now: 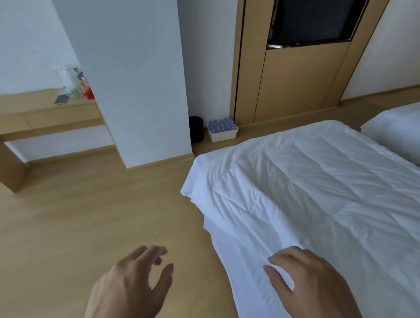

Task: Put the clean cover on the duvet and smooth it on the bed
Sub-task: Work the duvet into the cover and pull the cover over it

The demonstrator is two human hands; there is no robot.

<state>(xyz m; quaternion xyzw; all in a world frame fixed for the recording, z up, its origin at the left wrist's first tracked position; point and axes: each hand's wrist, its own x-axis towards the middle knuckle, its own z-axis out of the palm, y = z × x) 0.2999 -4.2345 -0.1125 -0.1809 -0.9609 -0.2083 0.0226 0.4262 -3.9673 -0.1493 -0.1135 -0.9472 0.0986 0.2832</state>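
A white covered duvet (327, 189) lies spread over the bed on the right, wrinkled, with its near corner hanging over the bed's left edge. My right hand (310, 282) hovers over the duvet's near left part, fingers spread and relaxed; whether it touches the fabric I cannot tell. My left hand (133, 284) is over the wooden floor left of the bed, fingers loosely spread, holding nothing.
A second white bed (407, 134) stands at the far right. A black bin (196, 132) and a white tray of water bottles (222, 130) sit by the wall past the bed's foot. A wooden desk (39, 116) with a kettle is at left; a white pillar (137, 89) stands between.
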